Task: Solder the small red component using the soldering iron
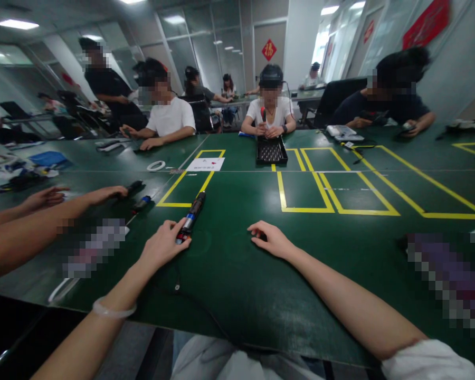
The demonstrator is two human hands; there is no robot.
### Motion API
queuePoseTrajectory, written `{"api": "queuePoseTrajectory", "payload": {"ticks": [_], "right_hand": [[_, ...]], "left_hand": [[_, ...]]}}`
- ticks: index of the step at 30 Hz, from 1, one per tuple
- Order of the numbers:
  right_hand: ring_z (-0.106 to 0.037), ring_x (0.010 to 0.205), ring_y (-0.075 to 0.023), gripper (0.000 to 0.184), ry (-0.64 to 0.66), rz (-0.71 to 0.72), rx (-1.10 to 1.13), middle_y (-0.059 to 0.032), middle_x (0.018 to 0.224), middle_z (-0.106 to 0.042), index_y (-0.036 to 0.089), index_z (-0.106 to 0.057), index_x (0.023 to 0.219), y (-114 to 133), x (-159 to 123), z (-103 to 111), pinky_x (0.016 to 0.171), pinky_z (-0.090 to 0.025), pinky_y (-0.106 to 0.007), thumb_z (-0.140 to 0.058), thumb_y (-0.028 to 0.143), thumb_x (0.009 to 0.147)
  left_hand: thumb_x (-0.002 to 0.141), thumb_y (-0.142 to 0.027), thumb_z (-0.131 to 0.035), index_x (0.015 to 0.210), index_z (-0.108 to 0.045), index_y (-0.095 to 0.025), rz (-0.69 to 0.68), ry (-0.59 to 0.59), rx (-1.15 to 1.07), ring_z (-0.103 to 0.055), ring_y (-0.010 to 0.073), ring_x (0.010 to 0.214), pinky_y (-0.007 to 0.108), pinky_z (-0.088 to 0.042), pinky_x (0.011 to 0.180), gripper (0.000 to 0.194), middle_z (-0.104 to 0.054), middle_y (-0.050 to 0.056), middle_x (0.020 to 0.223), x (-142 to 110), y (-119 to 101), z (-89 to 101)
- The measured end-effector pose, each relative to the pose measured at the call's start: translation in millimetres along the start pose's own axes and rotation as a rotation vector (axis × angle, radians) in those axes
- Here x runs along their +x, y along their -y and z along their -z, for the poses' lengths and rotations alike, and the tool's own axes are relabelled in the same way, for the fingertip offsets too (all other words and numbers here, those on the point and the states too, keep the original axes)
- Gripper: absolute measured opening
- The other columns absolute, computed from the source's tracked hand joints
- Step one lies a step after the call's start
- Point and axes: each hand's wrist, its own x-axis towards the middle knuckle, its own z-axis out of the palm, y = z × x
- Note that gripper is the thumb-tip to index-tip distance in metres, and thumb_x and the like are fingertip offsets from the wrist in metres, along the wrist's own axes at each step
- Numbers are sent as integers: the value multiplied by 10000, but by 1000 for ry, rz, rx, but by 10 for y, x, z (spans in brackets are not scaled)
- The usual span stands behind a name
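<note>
Tool (191, 216) in left hand (164, 241), inside table edge (160, 324)

Green desk (229, 285), printed white sheet (206, 165) on it. Desk seam runs along the sheet's near edge. Yellow tape outlines (306, 210): one under the sheet, others to its right. Nearer than the sheet: blue-banded cylindrical tool (193, 210). Nearer and left of it: blue-and-black tool (143, 202). Left of the sheet: white ring (149, 168); well left, blue crumpled item (47, 158). Right of the sheet: black tray (272, 162); farther right, white box (338, 131).
</note>
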Motion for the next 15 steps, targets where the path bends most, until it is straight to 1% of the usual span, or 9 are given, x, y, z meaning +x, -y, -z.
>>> {"api": "queuePoseTrajectory", "payload": {"ticks": [2, 4, 6, 8, 10, 12, 15], "right_hand": [[-588, 784, -145, 269, -2, -5, 13, -34, 952, -621, 208, -596, 1105, -2, 7, -6, 747, -481, -293, -602, 161, 840], [-590, 781, -147, 255, -4, -8, 23, -33, 933, -627, 203, -603, 1088, -4, 13, -13, 747, -481, -297, -598, 152, 839], [-593, 785, -151, 235, -3, -4, 23, -33, 916, -633, 202, -611, 1069, -4, 16, -17, 755, -481, -302, -593, 146, 841], [-596, 794, -155, 214, 0, 4, 16, -32, 900, -636, 201, -616, 1051, -2, 16, -18, 763, -480, -305, -585, 144, 847], [-598, 798, -158, 194, 3, 11, 8, -31, 885, -637, 200, -620, 1033, 4, 16, -14, 765, -479, -305, -579, 143, 851], [-596, 802, -161, 180, 1, 15, -2, -32, 881, -638, 198, -623, 1018, 9, 15, -8, 766, -476, -307, -575, 141, 854], [-593, 810, -166, 168, 2, 16, -20, -32, 879, -641, 200, -628, 1004, 13, 15, 2, 773, -471, -312, -575, 141, 856]], "left_hand": [[841, -573, -390, 1442, -354, -230, 52, 10, 18, -548, 291, 1053, 379, -466, 848, 693, -465, 129, 1265, 11, 289, -21], [852, -575, -379, 1431, -377, -194, 74, 23, 43, -553, 295, 1041, 379, -447, 865, 693, -485, 147, 1253, 24, 544, -30], [868, -563, -377, 1413, -401, -173, 87, 21, 84, -552, 289, 1030, 368, -431, 870, 671, -519, 146, 1219, 40, 753, -28], [878, -536, -392, 1388, -423, -178, 115, 11, 124, -553, 270, 1013, 341, -424, 851, 624, -547, 121, 1190, 57, 914, -19], [885, -504, -411, 1357, -443, -191, 151, 3, 153, -557, 243, 987, 303, -418, 820, 568, -570, 85, 1151, 67, 1025, -5], [889, -476, -418, 1320, -456, -204, 186, 8, 183, -557, 225, 973, 274, -407, 798, 511, -586, 57, 1099, 62, 1079, 6], [895, -403, -397, 1227, -476, -211, 246, -18, 235, -546, 220, 985, 261, -398, 783, 391, -588, 36, 1064, 19, 1052, 3]]}}
